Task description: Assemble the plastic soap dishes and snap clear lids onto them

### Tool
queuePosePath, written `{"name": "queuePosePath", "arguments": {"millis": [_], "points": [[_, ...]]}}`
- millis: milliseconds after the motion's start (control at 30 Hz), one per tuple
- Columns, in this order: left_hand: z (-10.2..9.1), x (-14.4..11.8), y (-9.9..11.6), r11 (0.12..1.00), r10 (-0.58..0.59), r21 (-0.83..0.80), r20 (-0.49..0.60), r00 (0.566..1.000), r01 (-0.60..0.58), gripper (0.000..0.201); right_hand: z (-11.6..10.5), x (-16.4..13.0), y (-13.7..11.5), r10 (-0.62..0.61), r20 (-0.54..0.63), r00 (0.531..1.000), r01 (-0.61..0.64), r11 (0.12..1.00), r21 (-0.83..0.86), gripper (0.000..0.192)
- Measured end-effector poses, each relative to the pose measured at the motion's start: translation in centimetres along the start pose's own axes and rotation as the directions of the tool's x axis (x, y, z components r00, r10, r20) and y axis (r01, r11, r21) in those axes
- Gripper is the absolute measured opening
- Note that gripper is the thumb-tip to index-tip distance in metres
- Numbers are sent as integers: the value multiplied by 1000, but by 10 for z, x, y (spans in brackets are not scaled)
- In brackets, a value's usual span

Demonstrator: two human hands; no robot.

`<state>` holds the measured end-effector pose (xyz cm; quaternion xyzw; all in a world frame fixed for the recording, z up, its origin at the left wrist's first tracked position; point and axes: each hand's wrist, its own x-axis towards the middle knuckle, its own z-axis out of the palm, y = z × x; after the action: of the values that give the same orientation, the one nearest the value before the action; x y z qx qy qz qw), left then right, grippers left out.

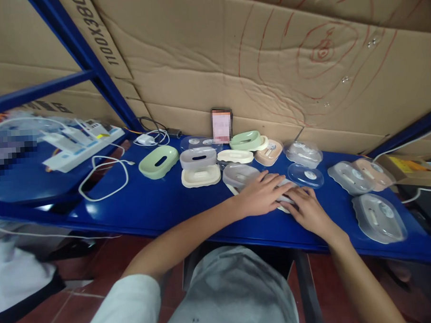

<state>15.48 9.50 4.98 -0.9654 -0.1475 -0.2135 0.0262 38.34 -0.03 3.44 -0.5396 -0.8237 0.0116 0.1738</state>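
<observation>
My left hand (pixel 261 193) and my right hand (pixel 308 209) lie flat together on a soap box (pixel 285 197) on the blue table (pixel 160 204); both press on its translucent lid, which is mostly hidden under my fingers. Just beyond my left hand sits a grey translucent lid (pixel 239 174). A clear oval lid (pixel 305 175) lies past my right hand. Further left stand a green soap dish (pixel 159 161) and a cream dish with a clear lid (pixel 200 169).
More soap dishes and lids crowd the back (pixel 252 145) and the right end (pixel 378 217). A phone (pixel 221 125) leans on the cardboard wall. A white cable (pixel 105 178), a charger (pixel 146 139) and a power strip (pixel 81 143) lie at left.
</observation>
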Motion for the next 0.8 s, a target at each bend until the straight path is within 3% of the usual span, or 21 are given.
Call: {"name": "queuePosePath", "arguments": {"millis": [133,200,300,367,433,500,533,567,600,633,733,800], "points": [[8,-11,23,996,-6,93,-32,999,9,81,-11,10,28,-4,-36,999,13,968,251,39],[10,-19,31,988,23,153,-36,999,-17,67,-19,12,40,76,-100,992,-48,964,262,46],[11,-25,35,985,52,159,48,997,-59,33,-34,-3,55,261,-257,930,-261,965,35,55],[10,-26,32,986,26,163,97,995,-41,20,-43,-29,65,452,-403,796,-541,829,-140,67],[9,-25,28,982,-30,191,105,994,9,19,-49,-62,74,665,-489,564,-808,567,-162,86],[8,-23,26,974,-100,210,84,991,80,29,-51,-93,80,816,-448,366,-929,350,-121,96],[8,-23,27,973,-121,206,70,990,105,36,-51,-104,80,847,-435,306,-952,286,-111,95],[7,-23,29,975,-128,191,55,990,116,43,-50,-112,78,852,-442,281,-959,262,-105,91],[7,-24,32,980,-121,164,38,992,113,47,-48,-116,74,833,-471,291,-956,278,-97,85],[7,-24,36,988,-100,121,20,995,97,47,-46,-116,68,795,-510,328,-939,334,-83,80],[5,-25,53,983,-103,-162,-72,992,90,45,-35,-98,34,644,-561,520,-766,643,29,66],[2,-23,63,876,-217,-461,-117,969,141,69,-25,-77,3,518,-572,636,-554,822,130,60]]}}
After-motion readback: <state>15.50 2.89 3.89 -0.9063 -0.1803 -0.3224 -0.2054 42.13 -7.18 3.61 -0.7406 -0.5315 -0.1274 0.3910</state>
